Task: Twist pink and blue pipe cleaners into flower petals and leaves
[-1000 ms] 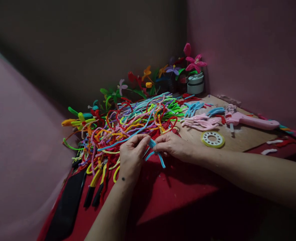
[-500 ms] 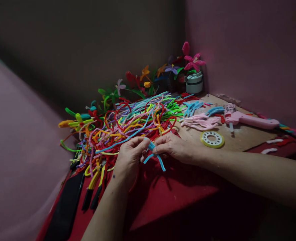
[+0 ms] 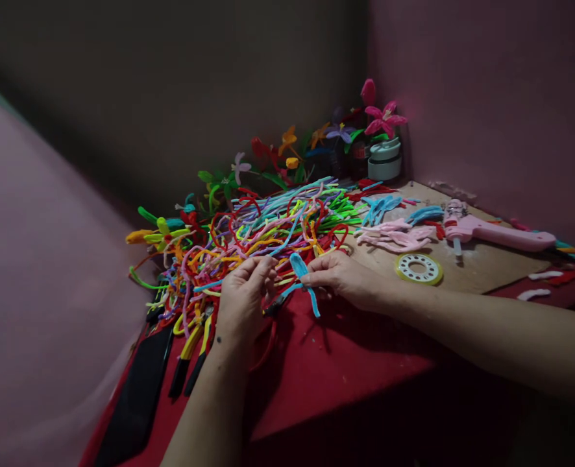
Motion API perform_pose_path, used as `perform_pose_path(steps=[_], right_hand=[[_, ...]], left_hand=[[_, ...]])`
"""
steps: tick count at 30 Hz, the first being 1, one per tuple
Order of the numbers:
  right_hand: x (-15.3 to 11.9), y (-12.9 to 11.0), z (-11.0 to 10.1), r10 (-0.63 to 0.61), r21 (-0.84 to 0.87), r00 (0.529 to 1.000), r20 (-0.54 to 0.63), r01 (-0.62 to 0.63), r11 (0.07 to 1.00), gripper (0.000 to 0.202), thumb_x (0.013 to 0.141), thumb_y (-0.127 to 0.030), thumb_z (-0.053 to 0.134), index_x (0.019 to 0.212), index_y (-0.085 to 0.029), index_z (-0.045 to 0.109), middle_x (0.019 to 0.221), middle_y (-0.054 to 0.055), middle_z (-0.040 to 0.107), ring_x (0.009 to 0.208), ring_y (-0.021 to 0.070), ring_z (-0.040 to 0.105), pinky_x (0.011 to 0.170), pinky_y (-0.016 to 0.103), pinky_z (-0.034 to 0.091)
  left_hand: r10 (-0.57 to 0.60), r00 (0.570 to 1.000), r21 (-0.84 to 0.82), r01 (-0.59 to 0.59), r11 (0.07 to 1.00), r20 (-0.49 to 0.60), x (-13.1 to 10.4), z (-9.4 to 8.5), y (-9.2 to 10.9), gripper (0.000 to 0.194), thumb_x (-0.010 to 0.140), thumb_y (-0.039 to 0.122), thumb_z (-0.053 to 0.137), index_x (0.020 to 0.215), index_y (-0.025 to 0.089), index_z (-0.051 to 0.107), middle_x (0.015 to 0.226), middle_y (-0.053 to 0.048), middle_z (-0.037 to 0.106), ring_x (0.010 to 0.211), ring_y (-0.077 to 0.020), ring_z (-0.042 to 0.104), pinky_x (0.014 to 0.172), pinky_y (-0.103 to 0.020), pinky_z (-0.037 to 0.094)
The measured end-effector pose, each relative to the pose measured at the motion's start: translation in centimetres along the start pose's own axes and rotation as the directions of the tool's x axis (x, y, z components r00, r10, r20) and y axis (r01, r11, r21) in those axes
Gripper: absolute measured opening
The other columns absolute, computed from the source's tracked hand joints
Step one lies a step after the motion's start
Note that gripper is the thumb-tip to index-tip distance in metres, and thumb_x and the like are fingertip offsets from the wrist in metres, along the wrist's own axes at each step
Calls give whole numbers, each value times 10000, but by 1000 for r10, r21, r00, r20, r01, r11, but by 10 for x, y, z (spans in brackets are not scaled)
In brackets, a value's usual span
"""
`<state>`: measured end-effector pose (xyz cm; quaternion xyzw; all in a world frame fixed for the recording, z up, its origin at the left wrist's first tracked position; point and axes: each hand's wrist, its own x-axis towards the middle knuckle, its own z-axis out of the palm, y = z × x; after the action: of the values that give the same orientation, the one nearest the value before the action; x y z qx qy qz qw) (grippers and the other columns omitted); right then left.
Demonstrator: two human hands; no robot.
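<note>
My right hand [image 3: 333,275] pinches a blue pipe-cleaner petal [image 3: 298,266], a narrow upright loop with two loose ends hanging below the fingers. To its left, my left hand [image 3: 251,285] is closed, thumb against the fingertips, apart from the petal. Something dark with a red handle [image 3: 268,347], perhaps scissors, shows beside and under the left hand; whether the hand grips it is hard to see. Behind both hands spreads a tangled pile of coloured pipe cleaners [image 3: 268,237].
On a brown board [image 3: 487,272] at right lie pink petals [image 3: 397,237], blue petals [image 3: 382,209], a tape roll [image 3: 418,268] and a pink glue gun [image 3: 506,235]. Yellow-handled pliers [image 3: 190,344] and a black phone [image 3: 136,389] sit at left. Pipe-cleaner flowers [image 3: 385,119] stand behind.
My left hand has let go of the blue petal and moved slightly left. The petal now stands upright in my right hand. The view has shifted slightly.
</note>
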<state>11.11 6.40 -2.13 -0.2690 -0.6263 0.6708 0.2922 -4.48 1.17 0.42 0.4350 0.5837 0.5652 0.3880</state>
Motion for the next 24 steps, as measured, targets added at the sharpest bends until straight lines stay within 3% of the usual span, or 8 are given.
perform_pose_path(steps=[5, 9, 11, 15, 20, 24], right_hand=[[4, 4, -3, -10, 43, 999, -46, 12, 999, 230, 696, -254, 548, 506, -147, 474, 430, -56, 397, 402, 51, 318, 429, 218, 221], [4, 3, -4, -20, 11, 999, -49, 21, 1000, 227, 701, -273, 545, 525, -142, 489, 446, -47, 419, 415, 54, 341, 430, 216, 227], [3, 1, -3, -37, -26, 996, -77, 35, 999, 239, 701, -283, 544, 520, -147, 467, 446, -52, 403, 419, 52, 332, 433, 215, 225], [0, -3, 0, -117, -146, 986, -116, 100, 984, 246, 682, -256, 563, 501, -150, 434, 464, -60, 357, 455, 51, 307, 448, 209, 226], [2, -2, 0, -129, -8, 959, -254, 131, 991, 246, 714, -304, 546, 544, -157, 447, 474, -60, 369, 445, 52, 301, 439, 210, 236], [3, 1, 1, -141, 80, 950, -277, 169, 982, 226, 722, -302, 541, 575, -150, 462, 513, -60, 388, 456, 47, 304, 442, 205, 242]], left_hand=[[-112, 977, 199, 74, 977, 183, 0, -1, -1, 298, 654, 389, 675, 795, 133, 615, 565, 25, 519, 418, -49, 389, 406, -182, 273], [-36, 984, 270, -12, 963, 172, -8, 8, -1, 232, 645, 346, 684, 678, 125, 622, 516, 29, 497, 447, -53, 368, 428, -187, 266], [0, 988, 239, -38, 970, 157, -10, 10, 0, 211, 653, 329, 677, 629, 128, 614, 498, 29, 494, 452, -56, 373, 438, -189, 269], [-48, 979, 106, 28, 994, 196, -9, 7, 1, 226, 654, 299, 672, 548, 127, 570, 470, 25, 494, 425, -49, 378, 428, -189, 280], [-93, 995, -79, 95, 992, 26, -3, 5, -4, 267, 649, 388, 672, 696, 135, 602, 557, 19, 544, 424, -36, 411, 408, -163, 294], [-169, 974, -1, 171, 985, 151, -8, 18, -9, 278, 643, 380, 683, 714, 122, 607, 557, 17, 543, 393, -26, 385, 381, -162, 270]])
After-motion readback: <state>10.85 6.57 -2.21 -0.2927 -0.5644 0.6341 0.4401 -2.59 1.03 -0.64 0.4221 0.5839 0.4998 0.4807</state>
